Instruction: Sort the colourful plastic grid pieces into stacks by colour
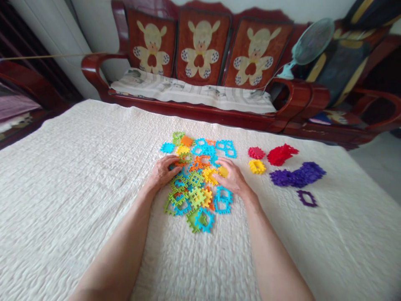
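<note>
A heap of flat plastic interlocking tiles (196, 184) in blue, green, yellow and orange lies on a cream quilted cloth (78, 179). My left hand (163, 171) rests on the heap's left side, fingers curled down onto the tiles. My right hand (230, 175) lies on the heap's right side, fingertips touching a yellow tile (210, 175). Whether either hand grips a tile is hidden by the fingers. To the right lie sorted groups: red tiles (280, 154), a small red stack (256, 152), yellow tiles (257, 167), purple tiles (297, 174) and a single purple tile (307, 198).
A dark red wooden sofa (200, 108) with three animal-print back cushions stands behind the cloth. A teal fan (310, 42) sits at the sofa's right end. Wooden chairs (369, 104) stand at the right.
</note>
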`<action>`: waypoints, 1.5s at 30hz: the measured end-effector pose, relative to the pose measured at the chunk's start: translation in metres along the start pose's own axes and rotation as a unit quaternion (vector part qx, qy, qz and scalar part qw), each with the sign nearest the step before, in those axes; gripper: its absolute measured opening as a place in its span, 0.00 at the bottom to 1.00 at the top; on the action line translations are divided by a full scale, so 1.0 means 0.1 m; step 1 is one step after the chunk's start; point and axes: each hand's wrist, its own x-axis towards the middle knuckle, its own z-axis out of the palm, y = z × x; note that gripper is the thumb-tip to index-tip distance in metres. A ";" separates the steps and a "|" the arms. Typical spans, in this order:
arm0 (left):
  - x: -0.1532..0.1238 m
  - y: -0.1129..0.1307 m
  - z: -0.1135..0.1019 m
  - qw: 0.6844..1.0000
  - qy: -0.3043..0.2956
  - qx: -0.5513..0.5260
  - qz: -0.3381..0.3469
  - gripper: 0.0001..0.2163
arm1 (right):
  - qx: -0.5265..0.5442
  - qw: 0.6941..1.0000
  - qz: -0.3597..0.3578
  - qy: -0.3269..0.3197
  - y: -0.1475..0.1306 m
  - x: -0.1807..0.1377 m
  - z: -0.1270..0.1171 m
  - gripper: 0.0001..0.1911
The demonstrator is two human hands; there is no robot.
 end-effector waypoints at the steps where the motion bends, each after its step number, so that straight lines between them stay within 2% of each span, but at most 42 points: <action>1: 0.00 0.00 0.00 1.000 0.003 0.001 -0.002 0.17 | 0.009 1.000 -0.004 -0.005 0.02 -0.01 -0.03 0.25; 6: -0.01 0.03 -0.02 1.000 0.007 0.001 -0.004 0.16 | -0.005 0.996 0.030 -0.083 0.07 -0.08 -0.10 0.29; 8: -0.01 0.04 -0.02 1.000 0.005 0.002 0.000 0.15 | -0.024 0.995 0.037 -0.095 0.06 -0.08 -0.07 0.28; 15: 0.01 0.06 -0.03 1.000 0.001 0.000 -0.002 0.15 | -0.006 0.999 0.036 0.001 0.05 -0.01 0.03 0.26; 19: 0.01 0.06 -0.03 1.000 0.005 -0.010 0.004 0.15 | 0.014 0.996 0.072 0.046 0.08 0.00 0.00 0.17; 22: 0.01 0.07 -0.03 1.000 0.006 -0.013 0.007 0.15 | 0.019 0.994 0.088 0.069 0.03 0.00 -0.04 0.12; 25: 0.00 0.09 -0.04 1.000 0.006 -0.018 0.009 0.15 | 0.031 0.994 0.071 0.071 -0.11 0.02 -0.03 0.13; 28: 0.00 0.10 -0.04 1.000 0.009 -0.021 0.009 0.15 | 0.038 0.998 0.040 0.038 -0.31 0.03 0.03 0.15; 31: 0.00 0.10 -0.04 1.000 0.009 -0.027 0.007 0.15 | 0.035 0.999 0.005 -0.037 -0.47 0.02 0.09 0.14; 33: 0.00 0.10 -0.04 0.999 0.006 -0.032 0.003 0.15 | 0.041 0.996 -0.013 -0.082 -0.52 0.00 0.11 0.13; 35: -0.01 0.09 -0.05 0.999 0.008 -0.037 0.001 0.15 | 0.055 0.994 -0.014 -0.097 -0.52 -0.01 0.11 0.13; 42: -0.01 0.08 -0.05 0.999 0.012 -0.044 0.008 0.15 | 0.014 0.998 0.026 -0.056 -0.32 0.00 0.07 0.14; 45: -0.01 0.06 -0.04 0.999 0.015 -0.046 0.012 0.15 | -0.007 0.999 0.050 0.001 -0.18 0.01 0.01 0.14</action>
